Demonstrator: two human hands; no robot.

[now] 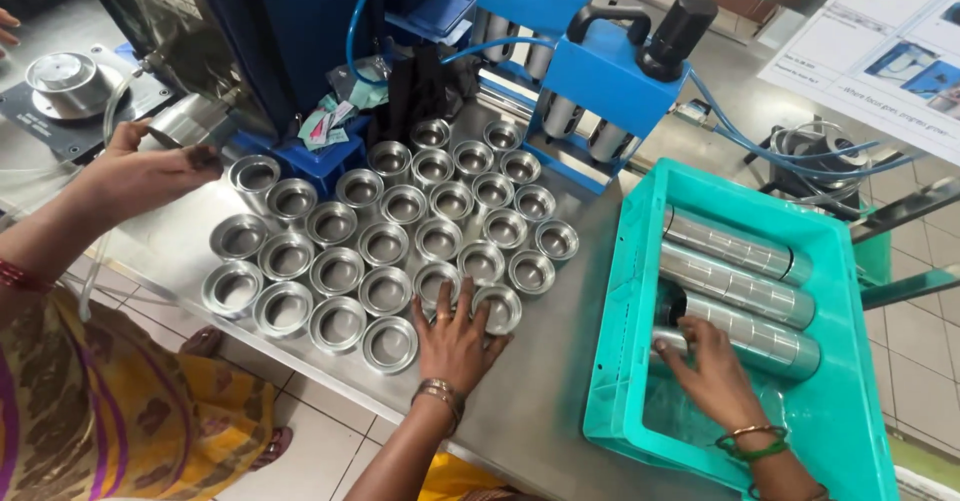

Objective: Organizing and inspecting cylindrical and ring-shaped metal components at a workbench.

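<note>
Several shallow metal cups (385, 241) stand mouth-up in tight rows on the steel table (555, 381). My left hand (455, 336) lies flat with fingers spread on the nearest cups at the group's front right corner, holding nothing. My right hand (710, 371) reaches into a teal plastic crate (620, 361) and grips the near end of the lowest long stack of nested cups (775, 346). Two more such stacks (745, 296) lie side by side behind it in the crate.
A co-worker in a patterned garment stands at the left; that person's hand (140, 171) holds one cup (190, 121) near a dark machine. A blue pneumatic fixture (610, 76) with hoses stands behind the cups. A round metal die (65, 81) sits far left. A printed sheet (880, 41) hangs top right.
</note>
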